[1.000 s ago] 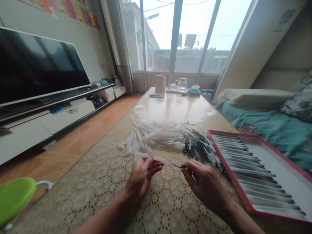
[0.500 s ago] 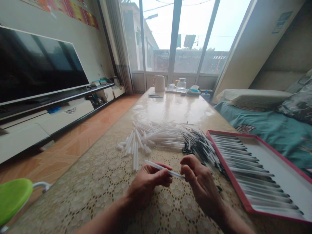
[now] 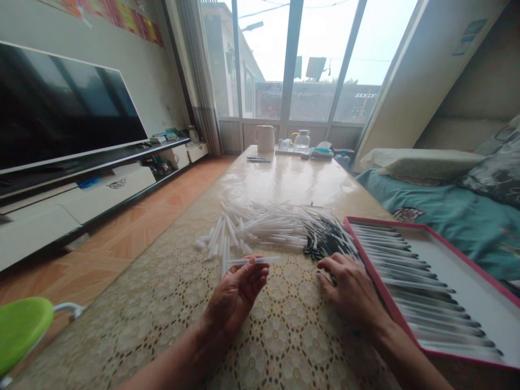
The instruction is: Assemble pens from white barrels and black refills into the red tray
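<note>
Head view, single: worn high, facing forward and down along bench (image 3: 284, 179) toward window (image 3: 292, 59); close above hands.

Left hand (image 3: 238, 292): near centre, forearm entering from the near left edge and angled far and right; palm turned up and inward, fingers loosely curled, fingertips (image 3: 257, 266) pinched together on something slender. Right hand (image 3: 349, 287): to the right, well apart from the left hand; forearm entering from the near right corner and angled far and left; back of hand up, wrist nearly straight, fingers bent downward with their tips low, not visibly closed on anything.
</note>
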A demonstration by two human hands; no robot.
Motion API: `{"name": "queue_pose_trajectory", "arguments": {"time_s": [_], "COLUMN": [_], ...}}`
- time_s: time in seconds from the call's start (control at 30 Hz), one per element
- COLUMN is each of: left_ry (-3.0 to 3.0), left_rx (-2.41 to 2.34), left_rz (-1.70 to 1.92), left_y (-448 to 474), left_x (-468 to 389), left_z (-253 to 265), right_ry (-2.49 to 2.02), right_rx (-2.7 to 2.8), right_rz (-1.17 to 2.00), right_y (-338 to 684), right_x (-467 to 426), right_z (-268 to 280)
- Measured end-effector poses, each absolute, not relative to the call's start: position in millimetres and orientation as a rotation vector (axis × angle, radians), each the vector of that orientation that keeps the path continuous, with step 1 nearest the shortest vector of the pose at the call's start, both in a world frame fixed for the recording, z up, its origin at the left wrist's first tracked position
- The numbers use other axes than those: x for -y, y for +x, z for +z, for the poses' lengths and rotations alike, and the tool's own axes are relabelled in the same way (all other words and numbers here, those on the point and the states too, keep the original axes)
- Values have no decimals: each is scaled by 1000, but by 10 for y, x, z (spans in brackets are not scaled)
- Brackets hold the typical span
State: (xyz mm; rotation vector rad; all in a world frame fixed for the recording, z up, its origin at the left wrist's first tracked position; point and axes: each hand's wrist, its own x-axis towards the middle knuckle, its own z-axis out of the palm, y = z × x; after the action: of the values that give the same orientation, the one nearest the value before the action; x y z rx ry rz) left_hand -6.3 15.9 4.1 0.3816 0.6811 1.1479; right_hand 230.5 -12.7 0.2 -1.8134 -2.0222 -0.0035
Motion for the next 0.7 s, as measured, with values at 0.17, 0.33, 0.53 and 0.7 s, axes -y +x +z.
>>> {"name": "queue_pose_trajectory", "arguments": {"time_s": [0.17,0.33,0.53,0.7], "left_ry": [486,587,639,656], "left_rx": [-750,-752,-749,-748], "left_rz": [1079,1022,998,993], "left_y": [-41,-19,-5,-5], "left_x": [-141,-137,-141,-144], "left_z": [25,-6,-21,-30], "right_ry": [-1821,-1549,-1238,-1215], "right_rx": [2010,1670,1408,1431], "right_rz": [67,658,995,953], "right_y": [2182,2002,1809,1804], "right_x": [125,176,215,206], "right_z": [40,117,60,3]}}
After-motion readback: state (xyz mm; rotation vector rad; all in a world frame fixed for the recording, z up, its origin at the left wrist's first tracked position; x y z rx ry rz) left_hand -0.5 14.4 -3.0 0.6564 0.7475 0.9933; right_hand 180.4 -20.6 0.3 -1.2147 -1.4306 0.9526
